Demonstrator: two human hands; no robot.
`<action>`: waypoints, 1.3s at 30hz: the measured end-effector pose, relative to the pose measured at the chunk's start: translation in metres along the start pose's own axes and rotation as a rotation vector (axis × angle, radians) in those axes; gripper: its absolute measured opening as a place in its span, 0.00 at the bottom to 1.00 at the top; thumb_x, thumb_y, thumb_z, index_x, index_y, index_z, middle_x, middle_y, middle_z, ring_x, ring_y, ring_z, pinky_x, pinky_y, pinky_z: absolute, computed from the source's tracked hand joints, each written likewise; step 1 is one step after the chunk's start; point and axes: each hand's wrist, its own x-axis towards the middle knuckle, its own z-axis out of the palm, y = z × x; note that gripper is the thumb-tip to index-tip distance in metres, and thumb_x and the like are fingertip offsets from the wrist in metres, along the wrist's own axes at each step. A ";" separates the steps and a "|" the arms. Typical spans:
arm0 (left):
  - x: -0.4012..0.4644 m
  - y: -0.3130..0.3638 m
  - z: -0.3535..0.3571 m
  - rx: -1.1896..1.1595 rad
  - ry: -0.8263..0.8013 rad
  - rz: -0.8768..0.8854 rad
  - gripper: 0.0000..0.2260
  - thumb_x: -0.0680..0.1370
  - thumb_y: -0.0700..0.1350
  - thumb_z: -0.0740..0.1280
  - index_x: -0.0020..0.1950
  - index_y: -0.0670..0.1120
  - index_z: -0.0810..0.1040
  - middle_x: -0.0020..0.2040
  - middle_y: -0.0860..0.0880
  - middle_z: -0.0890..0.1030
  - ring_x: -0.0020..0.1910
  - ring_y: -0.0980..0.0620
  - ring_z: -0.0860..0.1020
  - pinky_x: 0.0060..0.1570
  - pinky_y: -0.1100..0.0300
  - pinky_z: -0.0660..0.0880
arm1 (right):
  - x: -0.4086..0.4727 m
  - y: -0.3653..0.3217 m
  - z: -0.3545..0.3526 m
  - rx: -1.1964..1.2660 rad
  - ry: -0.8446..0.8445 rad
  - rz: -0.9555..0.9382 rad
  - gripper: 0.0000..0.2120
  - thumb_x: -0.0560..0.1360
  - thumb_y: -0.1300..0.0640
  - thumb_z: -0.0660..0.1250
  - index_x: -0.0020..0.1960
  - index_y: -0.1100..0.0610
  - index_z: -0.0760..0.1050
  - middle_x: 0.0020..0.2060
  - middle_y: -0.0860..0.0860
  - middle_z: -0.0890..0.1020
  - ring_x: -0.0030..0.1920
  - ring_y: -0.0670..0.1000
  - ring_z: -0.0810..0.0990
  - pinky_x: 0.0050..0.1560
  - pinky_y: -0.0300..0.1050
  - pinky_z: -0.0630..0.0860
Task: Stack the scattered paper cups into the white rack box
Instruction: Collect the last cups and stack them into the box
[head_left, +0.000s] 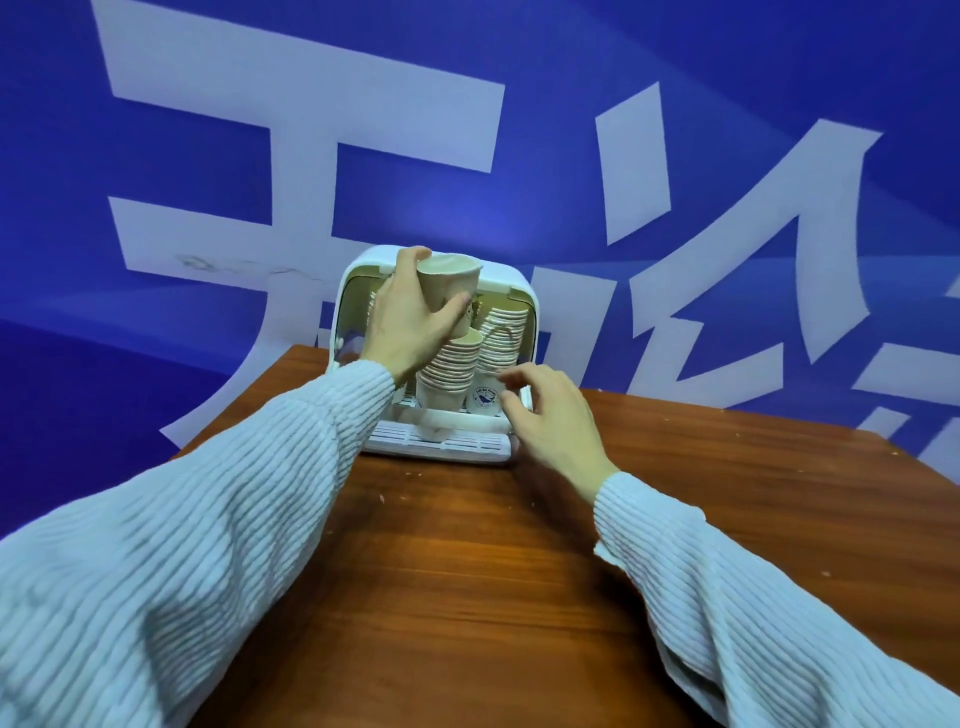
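The white rack box (514, 291) stands open at the far edge of the wooden table (467, 571). Inside it, two tall stacks of paper cups lean side by side: a middle stack (452, 364) and a right stack (498, 338). My left hand (410, 322) grips a single paper cup (449, 288) upright, just above the top of the middle stack. My right hand (545, 410) hovers with fingers spread and relaxed beside the base of the right stack, holding nothing. A cup with a blue printed logo (483, 400) sits at the bottom of that stack.
A slatted white tray (467, 441) juts out at the front of the box. Behind the table hangs a blue wall banner (519, 156) with large pale characters. Small crumbs dot the tabletop near the box.
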 end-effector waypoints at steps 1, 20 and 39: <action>0.000 0.000 -0.001 -0.012 0.010 -0.006 0.30 0.76 0.56 0.74 0.72 0.46 0.67 0.66 0.44 0.78 0.62 0.44 0.77 0.61 0.47 0.77 | 0.000 0.000 0.000 0.009 0.003 0.009 0.10 0.82 0.51 0.66 0.62 0.48 0.80 0.52 0.41 0.82 0.55 0.43 0.76 0.54 0.40 0.73; -0.015 -0.029 0.015 0.258 -0.280 -0.145 0.27 0.83 0.63 0.53 0.71 0.48 0.76 0.71 0.44 0.77 0.70 0.41 0.74 0.68 0.47 0.69 | -0.017 0.000 0.011 0.133 -0.014 0.105 0.10 0.82 0.52 0.66 0.62 0.48 0.80 0.54 0.41 0.82 0.57 0.44 0.77 0.57 0.45 0.76; -0.119 0.055 0.024 0.146 -0.156 0.073 0.17 0.81 0.55 0.64 0.65 0.47 0.78 0.63 0.45 0.77 0.61 0.44 0.76 0.62 0.48 0.73 | -0.085 -0.010 -0.053 0.181 0.177 0.269 0.13 0.81 0.55 0.67 0.66 0.51 0.78 0.61 0.49 0.81 0.61 0.48 0.79 0.62 0.45 0.77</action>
